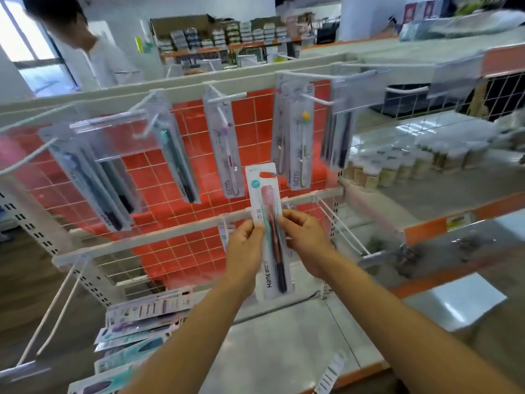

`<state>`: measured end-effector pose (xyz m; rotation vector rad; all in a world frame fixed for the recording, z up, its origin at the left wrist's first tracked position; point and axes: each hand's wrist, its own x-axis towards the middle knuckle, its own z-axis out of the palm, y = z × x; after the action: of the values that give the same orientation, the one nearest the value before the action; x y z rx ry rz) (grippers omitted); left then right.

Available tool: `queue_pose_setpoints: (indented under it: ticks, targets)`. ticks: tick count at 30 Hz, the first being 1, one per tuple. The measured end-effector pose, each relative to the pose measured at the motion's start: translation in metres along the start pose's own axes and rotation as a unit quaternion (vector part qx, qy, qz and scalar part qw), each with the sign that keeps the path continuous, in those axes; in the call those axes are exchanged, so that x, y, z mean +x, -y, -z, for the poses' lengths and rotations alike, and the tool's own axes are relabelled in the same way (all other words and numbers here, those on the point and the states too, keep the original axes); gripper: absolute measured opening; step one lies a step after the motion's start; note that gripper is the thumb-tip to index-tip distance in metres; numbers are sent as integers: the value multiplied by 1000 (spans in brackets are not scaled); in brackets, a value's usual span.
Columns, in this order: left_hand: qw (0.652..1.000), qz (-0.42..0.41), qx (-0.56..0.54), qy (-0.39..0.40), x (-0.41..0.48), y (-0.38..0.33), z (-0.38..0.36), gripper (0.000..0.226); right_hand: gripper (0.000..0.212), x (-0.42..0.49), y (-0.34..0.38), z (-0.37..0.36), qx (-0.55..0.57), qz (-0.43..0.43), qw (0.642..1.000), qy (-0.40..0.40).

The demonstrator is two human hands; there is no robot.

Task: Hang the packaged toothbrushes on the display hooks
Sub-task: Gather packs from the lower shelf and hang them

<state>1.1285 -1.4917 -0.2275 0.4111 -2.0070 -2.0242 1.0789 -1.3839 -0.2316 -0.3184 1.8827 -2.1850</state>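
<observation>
I hold one packaged toothbrush, a white card with a pink brush head and dark handle, upright in front of the wire display rack. My left hand pinches its left edge and my right hand pinches its right edge at mid height. Its top hang hole sits just below the upper row of white hooks, where several packaged toothbrushes hang. A lower rail with white hooks runs behind my hands.
A pile of several packaged toothbrushes lies on the bottom shelf at the lower left. A person in a white top stands behind the rack at the upper left. Small jars fill the shelf to the right. A loose white tag lies on the grey shelf base.
</observation>
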Motion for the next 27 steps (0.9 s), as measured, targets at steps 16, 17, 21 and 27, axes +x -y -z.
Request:
queue_pose_setpoints:
  ticks: [16, 17, 21, 27]
  targets:
    - [998, 12, 25, -50, -26, 27, -16, 9, 23, -21, -19, 32, -24, -61, 998, 14]
    - [998, 17, 21, -53, -28, 30, -12, 9, 22, -23, -22, 30, -26, -67, 997, 15]
    - [998, 23, 25, -54, -32, 37, 3, 10, 21, -28, -31, 18, -44, -72, 996, 15]
    - [998, 30, 30, -57, -36, 45, 32, 12, 19, -36, -41, -6, -30, -78, 996, 31]
